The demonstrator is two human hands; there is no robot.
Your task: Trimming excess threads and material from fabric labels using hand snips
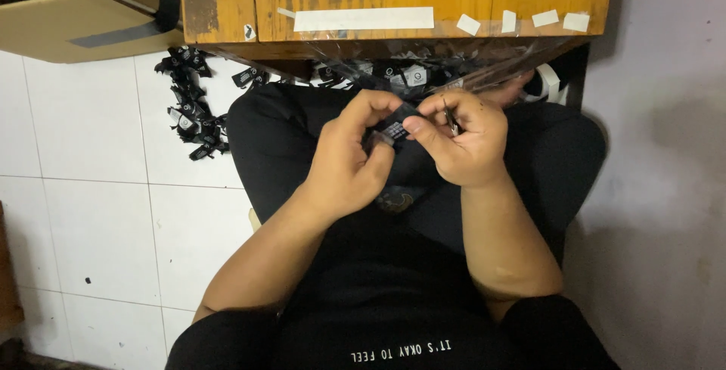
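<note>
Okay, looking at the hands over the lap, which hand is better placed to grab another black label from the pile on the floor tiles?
Probably the left hand. The pile of black labels lies on the white tiles on that side; the right hand also grips a thin dark tool, and both pinch the small black label.

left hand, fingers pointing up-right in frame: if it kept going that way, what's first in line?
Likely the small black tag already pinched by the left hand, then the right hand thumb. Depth is unclear.
</note>
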